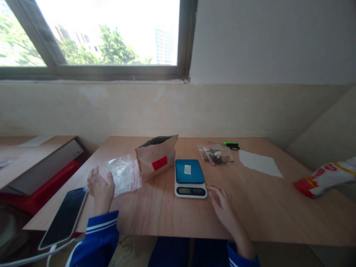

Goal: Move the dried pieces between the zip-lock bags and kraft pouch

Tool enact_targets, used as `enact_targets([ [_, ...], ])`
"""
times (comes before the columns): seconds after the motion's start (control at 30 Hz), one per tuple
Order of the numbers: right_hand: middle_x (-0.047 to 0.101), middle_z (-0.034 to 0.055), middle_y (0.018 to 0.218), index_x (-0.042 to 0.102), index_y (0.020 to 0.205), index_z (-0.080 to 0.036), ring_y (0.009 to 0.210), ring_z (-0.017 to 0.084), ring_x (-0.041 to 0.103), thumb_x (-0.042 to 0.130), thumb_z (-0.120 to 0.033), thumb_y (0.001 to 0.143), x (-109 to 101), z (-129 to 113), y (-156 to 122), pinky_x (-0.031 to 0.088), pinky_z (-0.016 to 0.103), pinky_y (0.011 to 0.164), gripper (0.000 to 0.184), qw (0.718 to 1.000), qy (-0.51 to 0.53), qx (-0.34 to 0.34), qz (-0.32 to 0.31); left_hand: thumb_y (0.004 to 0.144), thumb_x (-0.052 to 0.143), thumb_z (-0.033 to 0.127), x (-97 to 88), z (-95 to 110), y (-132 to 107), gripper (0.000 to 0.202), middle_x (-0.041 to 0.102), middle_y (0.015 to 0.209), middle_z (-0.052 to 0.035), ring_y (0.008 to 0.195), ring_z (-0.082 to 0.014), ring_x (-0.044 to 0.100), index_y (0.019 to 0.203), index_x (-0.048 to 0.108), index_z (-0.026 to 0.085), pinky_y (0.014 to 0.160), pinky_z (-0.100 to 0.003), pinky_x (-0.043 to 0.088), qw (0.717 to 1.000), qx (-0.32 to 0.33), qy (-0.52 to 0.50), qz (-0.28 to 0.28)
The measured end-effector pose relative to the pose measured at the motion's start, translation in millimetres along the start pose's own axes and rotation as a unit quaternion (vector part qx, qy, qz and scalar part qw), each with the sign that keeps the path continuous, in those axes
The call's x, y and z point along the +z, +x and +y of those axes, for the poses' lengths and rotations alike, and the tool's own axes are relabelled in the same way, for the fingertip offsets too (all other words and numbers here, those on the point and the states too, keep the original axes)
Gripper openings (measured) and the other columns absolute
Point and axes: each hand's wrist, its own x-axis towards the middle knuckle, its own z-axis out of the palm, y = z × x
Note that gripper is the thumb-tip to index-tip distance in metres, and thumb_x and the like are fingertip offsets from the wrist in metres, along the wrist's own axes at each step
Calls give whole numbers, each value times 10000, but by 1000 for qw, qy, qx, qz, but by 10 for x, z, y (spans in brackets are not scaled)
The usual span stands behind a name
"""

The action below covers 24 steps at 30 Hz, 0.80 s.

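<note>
Each grip spread, the left hand (101,188) could knock down the overhanging smartphone (65,217), the right hand (223,202) jog the digital scale (191,176).

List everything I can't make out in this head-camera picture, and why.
Head view, all four:
Scale display: any reading is too small and dim.
White label on the blue plate: print too small.
Brown pouch: its own front hides any contents.
Red-and-white package: cut off by the right edge.

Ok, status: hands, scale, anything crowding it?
Left hand open beside clear plastic bag. Right hand open at right edge of scale. White label on its blue platform. Brown pouch close on its left.
</note>
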Motion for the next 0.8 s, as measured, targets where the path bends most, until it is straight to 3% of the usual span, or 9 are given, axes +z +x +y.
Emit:
enact_targets([
  [0.07, 636, 103, 1059, 648, 983, -244, 1057, 283, 560, 451, -339, 879, 26, 48, -15, 410, 534, 976, 242, 1000, -28, 3, 2, 902, 377, 401, 37, -22, -120, 589, 263, 1524, -206, 1408, -372, 233, 1429, 342, 140, 1110, -565, 200, 994, 101, 7, -36],
  [0.13, 627, 105, 1077, 650, 990, -246, 1075, 287, 555, 447, -326, 875, 58, 65, -36, 412, 535, 973, 247, 999, -46, 4, 3, 898, 377, 409, 150, -99, -186, 550, 304, 1528, -163, 1430, -360, 191, 1403, 413, 192, 1111, -562, 196, 974, 156, 23, -162],
  [0.2, 615, 111, 1106, 650, 1011, -245, 1099, 289, 549, 438, -318, 878, 83, 65, -60, 416, 528, 975, 261, 998, -63, 4, 1, 852, 442, 426, 303, -222, -194, 560, 362, 1499, -181, 1404, -401, 247, 1358, 486, 190, 1076, -587, 246, 944, 122, 44, -303],
  [0.27, 607, 117, 1124, 644, 1040, -241, 1115, 286, 545, 427, -319, 887, 88, 71, -62, 419, 514, 979, 277, 997, -82, 1, -4, 833, 462, 463, 447, -362, -161, 573, 370, 1493, -191, 1397, -421, 250, 1332, 520, 189, 1066, -618, 235, 934, 102, 49, -339],
  [0.37, 599, 120, 1139, 622, 1086, -232, 1133, 279, 535, 424, -313, 891, 54, 107, 70, 415, 490, 990, 289, 992, -126, -21, -16, 834, 455, 495, 565, -525, -75, 490, 467, 1432, -176, 1389, -398, 289, 1203, 617, 216, 1060, -632, 242, 934, 139, 1, -328],
  [0.47, 577, 155, 1200, 584, 1156, -177, 1178, 300, 505, 459, -288, 870, -5, 132, 439, 396, 478, 1002, 331, 978, -205, -31, -30, 864, 395, 493, 522, -556, -6, 470, 511, 1400, -152, 1393, -343, 310, 1152, 632, 207, 1083, -574, 277, 933, 169, -34, -317],
  [0.6, 546, 246, 1237, 541, 1184, -42, 1189, 335, 490, 487, -237, 865, -37, 93, 1111, 373, 429, 1000, 378, 943, -328, 51, -30, 911, 310, 482, 216, -402, -83, 551, 357, 1509, -157, 1410, -292, 287, 1298, 519, 150, 1127, -494, 275, 966, 156, -84, -190],
  [0.67, 553, 276, 1203, 539, 1153, -9, 1165, 345, 498, 475, -229, 874, -3, 73, 1369, 373, 432, 981, 361, 938, -340, 69, -8, 909, 358, 492, 8, -299, -235, 530, 377, 1501, -138, 1382, -281, 349, 1304, 512, 175, 1134, -473, 280, 969, 169, -120, -133],
  [0.8, 546, 306, 1170, 522, 1141, 12, 1114, 372, 515, 516, -217, 853, 153, 115, 1568, 417, 453, 888, 368, 934, -340, 97, 40, 898, 384, 530, -291, -167, -670, 479, 646, 1191, -130, 1086, -275, 625, 1149, 598, 182, 967, -466, 483, 956, 94, -218, -172],
])
